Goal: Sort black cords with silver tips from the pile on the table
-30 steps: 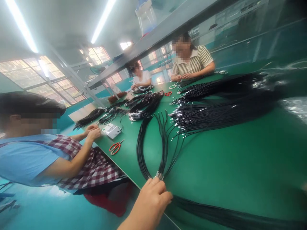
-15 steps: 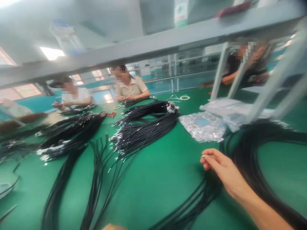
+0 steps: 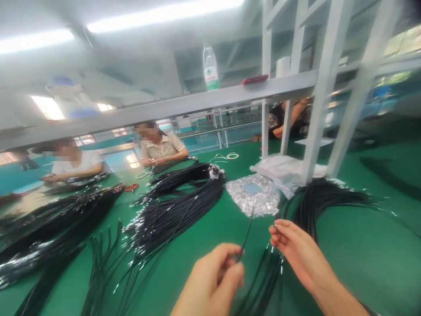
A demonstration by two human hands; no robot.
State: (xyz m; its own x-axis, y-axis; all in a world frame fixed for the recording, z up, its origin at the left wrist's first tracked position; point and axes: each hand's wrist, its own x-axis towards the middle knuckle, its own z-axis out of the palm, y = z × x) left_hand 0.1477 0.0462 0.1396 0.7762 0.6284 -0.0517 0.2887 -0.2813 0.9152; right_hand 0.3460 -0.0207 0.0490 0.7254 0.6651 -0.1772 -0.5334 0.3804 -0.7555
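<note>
Pinching one black cord (image 3: 246,232), the left hand (image 3: 210,283) could lose its thin tip; the right hand (image 3: 297,252), grip closed on a small metal piece (image 3: 275,225), might drop it among loose cords (image 3: 266,274) on the desk (image 3: 345,245).

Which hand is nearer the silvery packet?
Right. The right hand is just short of the silvery packet; the left hand is farther back and leftward, pinching a black cord.

Black cords (image 3: 184,206) on a green table (image 3: 362,245) — red scissors (image 3: 131,188), silver foil bag (image 3: 255,199).
</note>
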